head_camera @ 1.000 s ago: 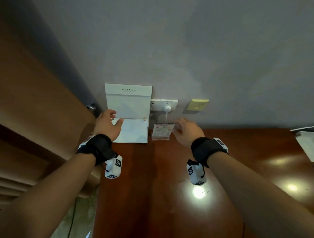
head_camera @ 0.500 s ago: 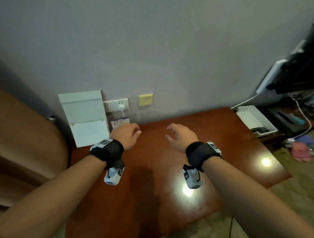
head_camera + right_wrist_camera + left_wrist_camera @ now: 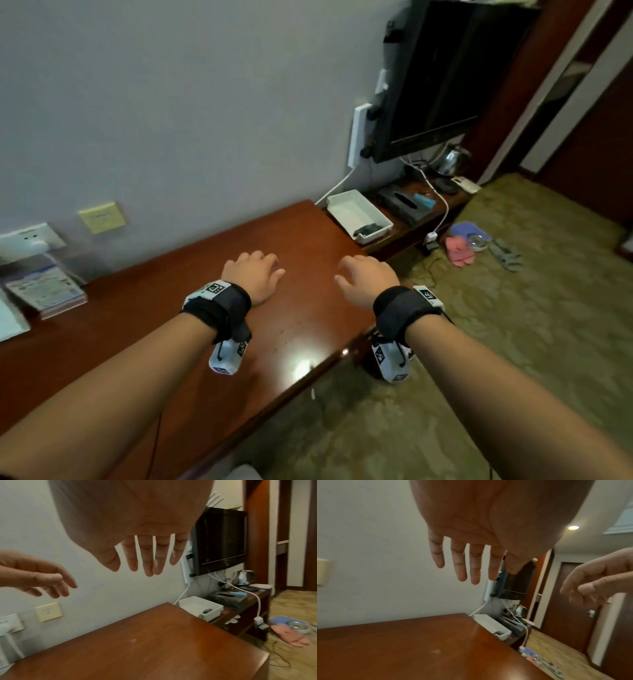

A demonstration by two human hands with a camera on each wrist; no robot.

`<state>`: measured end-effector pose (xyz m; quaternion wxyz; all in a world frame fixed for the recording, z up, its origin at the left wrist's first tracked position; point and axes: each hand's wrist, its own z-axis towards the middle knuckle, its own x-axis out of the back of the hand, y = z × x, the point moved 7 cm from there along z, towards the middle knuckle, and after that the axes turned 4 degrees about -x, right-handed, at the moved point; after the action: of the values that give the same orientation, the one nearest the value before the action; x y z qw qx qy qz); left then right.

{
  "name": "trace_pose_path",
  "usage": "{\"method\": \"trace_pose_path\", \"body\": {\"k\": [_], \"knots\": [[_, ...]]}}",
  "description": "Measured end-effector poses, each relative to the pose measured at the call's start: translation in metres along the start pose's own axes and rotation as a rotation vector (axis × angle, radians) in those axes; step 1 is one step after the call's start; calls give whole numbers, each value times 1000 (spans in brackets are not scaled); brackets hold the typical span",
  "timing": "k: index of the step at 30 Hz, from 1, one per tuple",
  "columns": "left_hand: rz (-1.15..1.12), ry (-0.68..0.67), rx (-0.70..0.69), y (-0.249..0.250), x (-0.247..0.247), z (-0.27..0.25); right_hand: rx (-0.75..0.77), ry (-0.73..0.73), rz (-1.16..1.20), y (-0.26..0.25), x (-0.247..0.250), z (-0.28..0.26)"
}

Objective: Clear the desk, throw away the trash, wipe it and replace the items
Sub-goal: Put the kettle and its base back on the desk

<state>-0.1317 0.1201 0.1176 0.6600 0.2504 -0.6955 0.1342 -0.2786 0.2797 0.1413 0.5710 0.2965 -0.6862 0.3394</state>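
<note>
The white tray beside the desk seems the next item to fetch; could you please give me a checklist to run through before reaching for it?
1. Left hand holds nothing: ok.
2. Right hand holds nothing: ok.
3. Desk between hands and white tray unobstructed: ok.
4. Tray flat on the lower cabinet: ok.
5. Tray empty: not ok, a dark item lies inside.
6. White cable clear of the tray: cannot tell.

The left hand [image 3: 255, 277] has been withdrawn from the white folding card stand [image 3: 9, 322], the right hand [image 3: 366, 279] from the clear acrylic leaflet holder [image 3: 44, 287]. Both items are now located well left of the fingers [image 3: 461, 566], which have been moved over the red-brown wooden desk [image 3: 137, 308].
</note>
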Motion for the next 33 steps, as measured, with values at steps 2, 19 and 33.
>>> {"method": "trace_pose_path", "body": {"k": [2,19,33], "knots": [[25,-10,-53,44,-3,29,-44,14,20,45,8,0],[67,-98,-295,349,-30,321,-362,41,103,415,51,97],[-30,-125,-197,593,-57,523,-326,32,63,732,98,200]]}}
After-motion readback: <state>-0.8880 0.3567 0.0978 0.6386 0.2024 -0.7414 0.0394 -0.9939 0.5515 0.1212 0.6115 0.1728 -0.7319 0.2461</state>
